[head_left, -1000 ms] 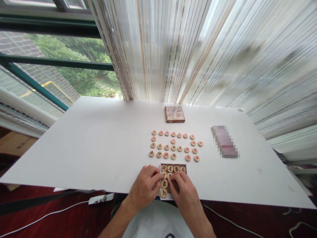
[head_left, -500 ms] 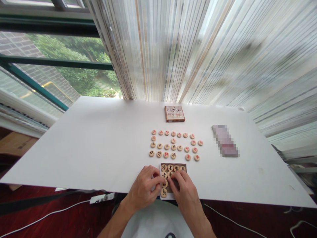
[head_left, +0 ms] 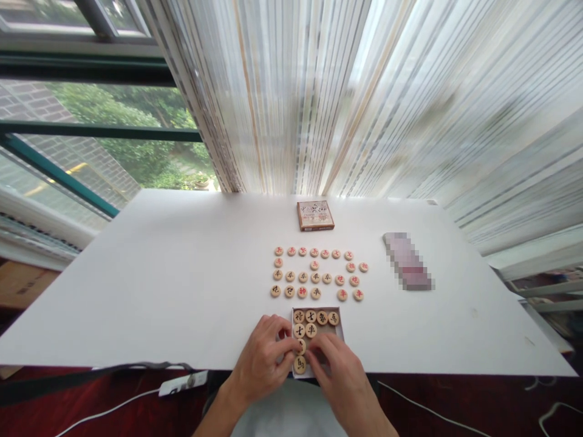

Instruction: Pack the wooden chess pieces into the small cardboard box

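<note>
Close to the table's near edge lies a shallow open box [head_left: 342, 328] with several round wooden Chinese chess pieces in it. They fill its top row and left column, with a further piece [head_left: 311, 331] in the second row. From the left, my left hand [head_left: 264, 355] reaches over the rim, thumb and forefinger closed at a chess piece [head_left: 301, 346] in the left column and partly covering it. My right hand [head_left: 339, 364] hovers over the box's lower right, its thumb and forefinger apart near that same piece's right side. No piece shows between them. This hand hides part of the box.
Beyond the box, rows of loose chess pieces [head_left: 303, 277] with red or black characters lie on the white table [head_left: 159, 279]. A printed box lid [head_left: 316, 216] sits farther back. A blurred pinkish object [head_left: 407, 261] lies to the right. Below the left edge hangs a power strip [head_left: 183, 383].
My right hand has drawn back toward me, uncovering the pieces in the upper right of the box. My left hand stays at the left column. The whole view has shifted slightly.
</note>
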The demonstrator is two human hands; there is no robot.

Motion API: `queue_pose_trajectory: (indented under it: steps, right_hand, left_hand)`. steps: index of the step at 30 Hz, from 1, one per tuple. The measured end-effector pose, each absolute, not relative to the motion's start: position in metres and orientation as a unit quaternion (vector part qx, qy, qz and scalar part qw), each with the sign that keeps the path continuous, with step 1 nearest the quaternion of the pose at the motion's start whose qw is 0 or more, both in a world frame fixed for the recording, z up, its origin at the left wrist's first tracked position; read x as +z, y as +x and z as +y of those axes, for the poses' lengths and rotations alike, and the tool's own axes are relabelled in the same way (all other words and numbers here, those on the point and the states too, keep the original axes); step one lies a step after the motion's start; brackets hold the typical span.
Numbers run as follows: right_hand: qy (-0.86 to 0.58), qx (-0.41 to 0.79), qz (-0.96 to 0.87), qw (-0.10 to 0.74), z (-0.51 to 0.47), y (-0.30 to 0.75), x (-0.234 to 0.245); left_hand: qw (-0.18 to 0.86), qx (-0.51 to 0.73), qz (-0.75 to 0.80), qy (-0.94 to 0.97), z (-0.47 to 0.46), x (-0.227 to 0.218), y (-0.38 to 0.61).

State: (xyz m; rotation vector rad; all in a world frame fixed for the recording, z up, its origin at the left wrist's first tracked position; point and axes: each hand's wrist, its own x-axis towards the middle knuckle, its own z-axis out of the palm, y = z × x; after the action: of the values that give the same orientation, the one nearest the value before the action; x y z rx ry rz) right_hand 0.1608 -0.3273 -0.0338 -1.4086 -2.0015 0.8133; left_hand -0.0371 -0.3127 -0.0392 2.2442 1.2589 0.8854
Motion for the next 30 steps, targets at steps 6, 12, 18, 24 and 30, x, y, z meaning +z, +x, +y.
queue_pose_trajectory:
  steps: [6, 12, 18, 24, 30]
  right_hand:
    - [-0.521, 0.318, -0.745, 0.269, -0.326, 0.156, -0.033]
    - [-0.507, 0.324, -0.741, 0.299, -0.325, 0.159, -0.037]
    - [-0.515, 0.297, -0.732, 0.332, -0.315, 0.177, -0.019]
    - [-0.584, 0.205, -0.689, 0.377, -0.299, 0.209, -0.015]
    - [-0.647, 0.111, -0.645, 0.391, -0.282, 0.24, -0.033]
  left_hand:
    - [0.216, 0.326, 0.457, 0.799, -0.313, -0.038, -0.037]
    - [0.225, 0.341, 0.465, 0.785, -0.313, -0.041, -0.039]
    - [0.27, 0.374, 0.47, 0.752, -0.31, -0.038, -0.041]
    - [0.258, 0.421, 0.468, 0.733, -0.289, -0.024, -0.044]
    - [0.204, 0.415, 0.462, 0.757, -0.246, -0.006, -0.044]
